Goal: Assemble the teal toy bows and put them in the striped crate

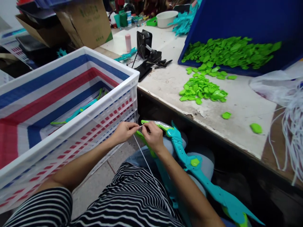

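Pinching a white string (144,157) between fingertips of left hand (124,131) and right hand (153,136), at the green tip of a teal toy bow (189,160) across the lap; string end at the tip, knot apparently unfinished; finished bow (78,112) already in the striped crate (99,91) left of the fingers; knot itself too small to make out, bow's lower end cut off
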Tool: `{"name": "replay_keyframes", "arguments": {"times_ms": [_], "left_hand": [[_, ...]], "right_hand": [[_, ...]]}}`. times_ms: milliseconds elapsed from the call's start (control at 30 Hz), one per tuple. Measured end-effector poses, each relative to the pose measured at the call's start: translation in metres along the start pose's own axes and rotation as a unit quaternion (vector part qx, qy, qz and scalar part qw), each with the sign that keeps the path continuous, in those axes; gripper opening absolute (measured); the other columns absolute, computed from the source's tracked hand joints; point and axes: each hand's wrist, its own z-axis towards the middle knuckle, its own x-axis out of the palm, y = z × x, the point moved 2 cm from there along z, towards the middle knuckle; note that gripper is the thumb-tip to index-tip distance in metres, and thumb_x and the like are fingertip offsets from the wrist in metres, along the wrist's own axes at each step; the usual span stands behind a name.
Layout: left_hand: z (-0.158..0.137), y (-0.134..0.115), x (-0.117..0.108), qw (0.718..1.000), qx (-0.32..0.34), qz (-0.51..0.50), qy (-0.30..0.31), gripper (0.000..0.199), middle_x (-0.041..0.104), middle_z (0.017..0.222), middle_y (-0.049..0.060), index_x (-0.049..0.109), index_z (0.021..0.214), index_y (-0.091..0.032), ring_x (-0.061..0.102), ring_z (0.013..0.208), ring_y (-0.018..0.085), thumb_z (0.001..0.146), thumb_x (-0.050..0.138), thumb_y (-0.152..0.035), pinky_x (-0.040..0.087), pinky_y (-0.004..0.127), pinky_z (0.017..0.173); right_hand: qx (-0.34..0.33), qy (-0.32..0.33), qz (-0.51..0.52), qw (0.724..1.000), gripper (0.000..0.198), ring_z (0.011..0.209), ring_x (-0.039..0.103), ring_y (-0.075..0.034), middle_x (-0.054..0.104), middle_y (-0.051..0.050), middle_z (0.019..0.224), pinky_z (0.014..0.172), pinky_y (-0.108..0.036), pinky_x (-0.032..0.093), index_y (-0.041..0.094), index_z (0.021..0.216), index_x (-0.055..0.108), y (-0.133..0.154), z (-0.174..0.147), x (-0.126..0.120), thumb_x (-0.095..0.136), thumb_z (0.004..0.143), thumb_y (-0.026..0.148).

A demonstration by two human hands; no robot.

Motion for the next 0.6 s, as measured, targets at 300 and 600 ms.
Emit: {"name": "replay_keyframes", "arguments": {"times_ms": [300,600], "left_hand": [[-0.075,0.048,0.035,0.988,0.126,-0.019,-0.087,0.013,0.068,0.083,0.006,0.066,0.087,-0.019,0.064,0.078,0.016,0.083,0.054,-0.024,0.053,0.027,0.072],[-0.06,0.042,0.183,0.809,0.46,0.323,0.172,0.032,0.064,0.109,0.012,0.062,0.116,-0.021,0.053,0.115,0.025,0.089,0.045,-0.016,0.037,0.049,0.104]], "right_hand": [[0.152,0.142,-0.362,0.909,0.046,0.1,0.051,-0.035,0.057,-0.02,0.11,0.077,-0.047,0.045,0.015,0.116,0.058,-0.07,-0.123,-0.119,0.06,0.08,0.043],[0.268,0.231,-0.243,0.903,0.051,0.096,0.057,-0.025,0.062,-0.012,0.107,0.086,-0.037,0.045,0.015,0.124,0.055,-0.094,-0.13,-0.137,0.053,0.073,0.018]]}}
